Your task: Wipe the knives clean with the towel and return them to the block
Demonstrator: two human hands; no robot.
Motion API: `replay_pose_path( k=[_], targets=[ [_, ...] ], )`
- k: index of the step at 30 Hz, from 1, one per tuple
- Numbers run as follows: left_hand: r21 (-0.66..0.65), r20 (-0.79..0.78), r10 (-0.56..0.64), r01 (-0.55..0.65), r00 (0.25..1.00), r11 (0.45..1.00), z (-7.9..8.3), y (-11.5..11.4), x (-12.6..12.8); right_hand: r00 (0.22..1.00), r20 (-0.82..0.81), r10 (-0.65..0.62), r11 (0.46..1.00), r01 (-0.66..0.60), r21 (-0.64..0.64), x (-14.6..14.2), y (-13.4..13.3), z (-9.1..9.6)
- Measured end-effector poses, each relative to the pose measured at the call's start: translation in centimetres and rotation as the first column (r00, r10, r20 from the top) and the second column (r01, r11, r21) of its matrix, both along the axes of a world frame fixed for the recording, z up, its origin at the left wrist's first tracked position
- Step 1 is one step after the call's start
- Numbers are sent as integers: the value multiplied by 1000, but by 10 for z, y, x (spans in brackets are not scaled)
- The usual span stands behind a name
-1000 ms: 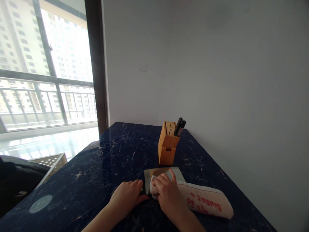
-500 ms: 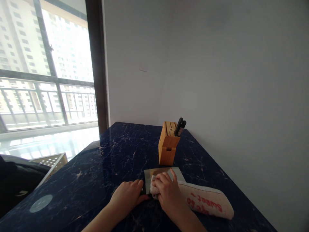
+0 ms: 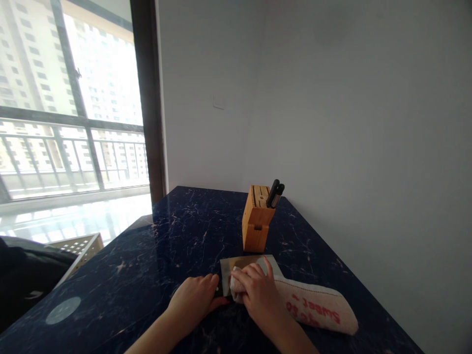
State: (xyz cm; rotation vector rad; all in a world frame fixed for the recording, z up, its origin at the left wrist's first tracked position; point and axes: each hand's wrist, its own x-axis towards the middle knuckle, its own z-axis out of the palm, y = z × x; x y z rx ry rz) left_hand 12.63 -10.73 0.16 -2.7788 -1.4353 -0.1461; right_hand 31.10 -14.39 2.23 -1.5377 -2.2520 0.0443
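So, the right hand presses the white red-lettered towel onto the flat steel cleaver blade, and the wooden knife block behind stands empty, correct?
Not empty: in the head view two black handles stick out of the light wooden knife block; the rest holds.

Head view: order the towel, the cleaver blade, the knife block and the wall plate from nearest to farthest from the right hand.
1. towel, gripped in the right hand.
2. cleaver blade, just beneath the fingers.
3. knife block, standing farther back.
4. wall plate, high at the back.
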Motion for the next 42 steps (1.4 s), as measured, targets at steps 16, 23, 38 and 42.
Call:
replay_pose_path(
  k=[16, 23, 38, 42],
  targets=[
    [5, -9, 11, -11, 1000, 1000, 1, -1, 2, 929, 146, -340, 936, 321, 142, 16, 12, -4],
    [40, -53, -27, 29, 998, 999, 0, -2, 5, 930, 139, -339, 937, 320, 142, 16, 21, -4],
    [45, -54, -9, 12, 998, 999, -6, 0, 7, 964, 153, -217, 973, 200, 118, -2, 25, -3],
    [37, -66, -24, 26, 998, 999, -4, -1, 8, 971, 132, -199, 975, 182, 129, -4, 24, -2]
  ],
)
